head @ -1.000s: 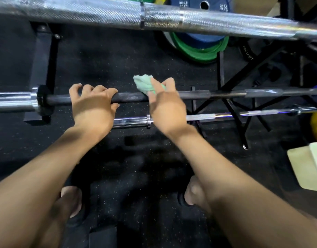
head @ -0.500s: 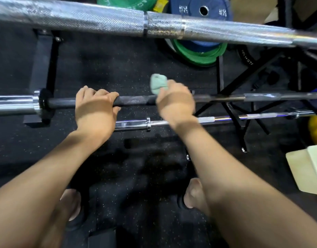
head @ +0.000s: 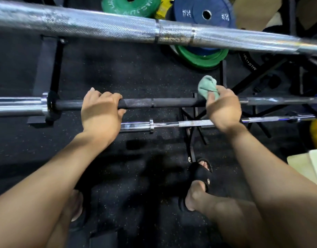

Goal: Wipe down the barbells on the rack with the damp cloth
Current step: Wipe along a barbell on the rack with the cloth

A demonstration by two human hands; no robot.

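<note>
Left hand (head: 100,111) grips the heavy, rigid dark barbell (head: 165,102); right hand (head: 223,108) wraps the soft, bunched cloth (head: 207,86) round its shaft.

between the left grip (head: 100,111) and the right grip (head: 223,108) a bare stretch of the black bar (head: 163,102) lies open. past the right grip the bar runs free, though dark rack legs (head: 193,122) cross beneath it. the thick chrome bar (head: 100,26) bars the way above; the thin chrome bar (head: 172,124) lies just below. to the left the sleeve collar (head: 45,106) ends the run.
</note>
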